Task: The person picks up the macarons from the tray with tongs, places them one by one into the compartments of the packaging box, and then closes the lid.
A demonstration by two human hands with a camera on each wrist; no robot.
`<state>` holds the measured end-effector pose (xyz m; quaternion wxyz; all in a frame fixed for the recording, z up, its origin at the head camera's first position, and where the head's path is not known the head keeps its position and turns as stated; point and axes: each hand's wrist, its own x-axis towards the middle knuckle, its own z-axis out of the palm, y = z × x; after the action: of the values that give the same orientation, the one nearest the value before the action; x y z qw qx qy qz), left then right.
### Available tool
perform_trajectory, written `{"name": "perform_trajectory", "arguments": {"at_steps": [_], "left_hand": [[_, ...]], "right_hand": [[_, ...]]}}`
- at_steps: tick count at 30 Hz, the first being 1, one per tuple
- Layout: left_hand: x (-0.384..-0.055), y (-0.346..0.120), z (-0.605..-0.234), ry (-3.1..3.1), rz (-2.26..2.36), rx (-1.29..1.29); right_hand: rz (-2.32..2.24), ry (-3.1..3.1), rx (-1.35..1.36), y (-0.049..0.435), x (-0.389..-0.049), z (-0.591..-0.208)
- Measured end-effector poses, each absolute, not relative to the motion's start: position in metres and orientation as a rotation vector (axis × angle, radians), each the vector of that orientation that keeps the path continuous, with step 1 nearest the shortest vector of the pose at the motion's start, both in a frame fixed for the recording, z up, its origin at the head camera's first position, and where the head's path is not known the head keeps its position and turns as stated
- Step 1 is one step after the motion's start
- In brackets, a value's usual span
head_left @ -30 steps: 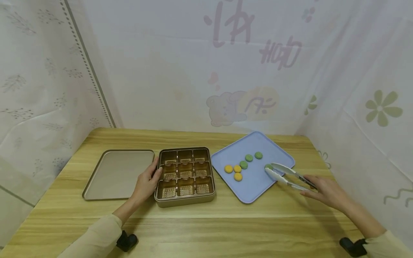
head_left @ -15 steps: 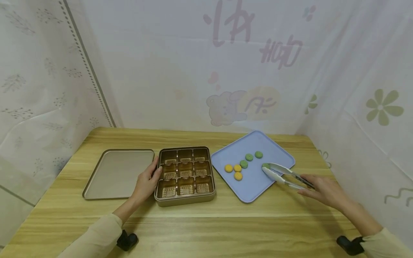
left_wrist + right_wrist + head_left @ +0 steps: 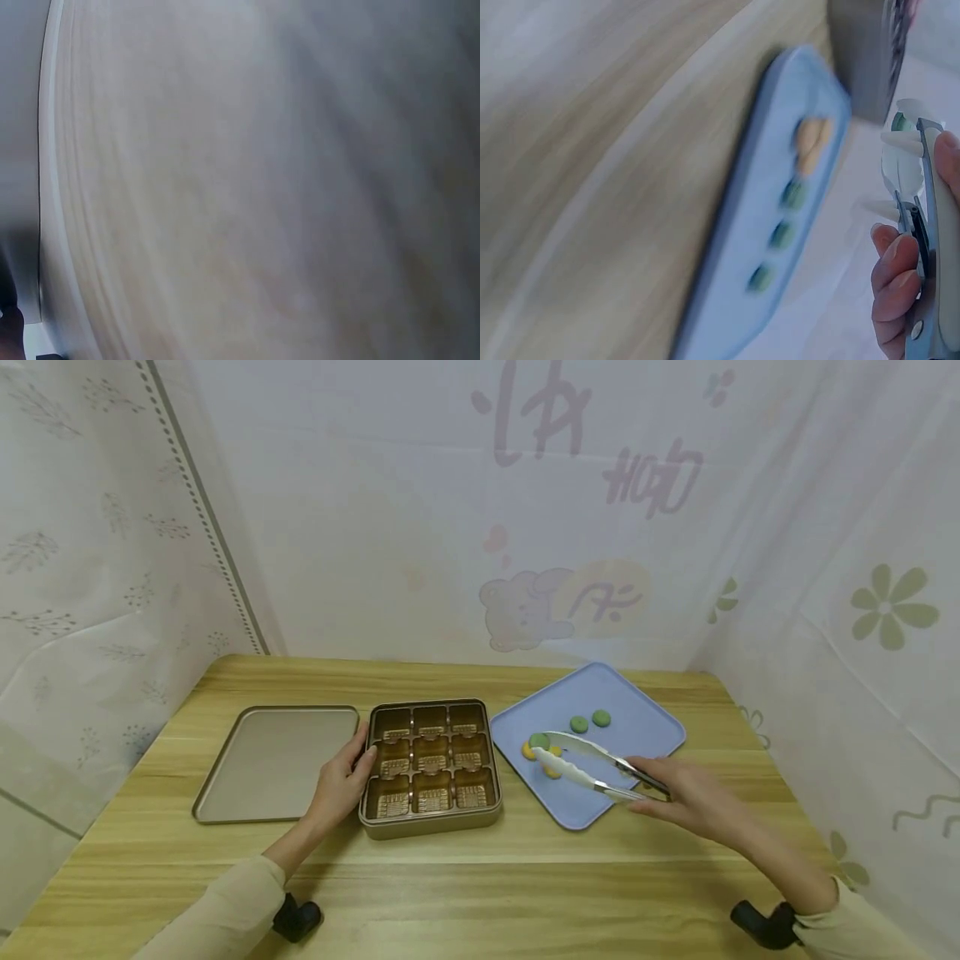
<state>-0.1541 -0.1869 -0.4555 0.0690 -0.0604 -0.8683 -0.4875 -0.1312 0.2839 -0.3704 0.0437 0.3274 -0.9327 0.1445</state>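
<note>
The blue tray lies beside the brown box; the tongs are gripped in curled fingers of the right hand; the left hand rests loosely extended fingers on the box; above the tray, tong tips pinch one green cookie

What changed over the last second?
Right hand swung the silver metal tongs leftward, carrying a small round green piece across the pale-blue rectangular tray toward the brown nine-compartment box. No new grip or release. Unmoved: left hand against box, flat beige tray.
</note>
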Motion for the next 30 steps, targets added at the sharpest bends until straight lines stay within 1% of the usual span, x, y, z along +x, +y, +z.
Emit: {"name": "perform_trajectory", "arguments": {"at_steps": [6,12,23,30], "left_hand": [[-0.154,-0.187,-0.457,-2.604,-1.474,-0.174],[-0.154,-0.186,-0.457,-2.587,-1.499,-0.174],[-0.153,-0.186,-0.457,-2.588,-1.485,-0.168],[-0.154,-0.186,-0.458,-2.592,-1.488,-0.166]], "right_hand": [[0.571,-2.89,1.171,0.246,-0.132,-0.366],[0.534,-2.933,1.26,0.224,-0.131,-0.367],[0.421,-2.825,1.329,0.214,-0.127,-0.368],[0.411,-2.827,1.302,0.214,-0.126,-0.369]]}}
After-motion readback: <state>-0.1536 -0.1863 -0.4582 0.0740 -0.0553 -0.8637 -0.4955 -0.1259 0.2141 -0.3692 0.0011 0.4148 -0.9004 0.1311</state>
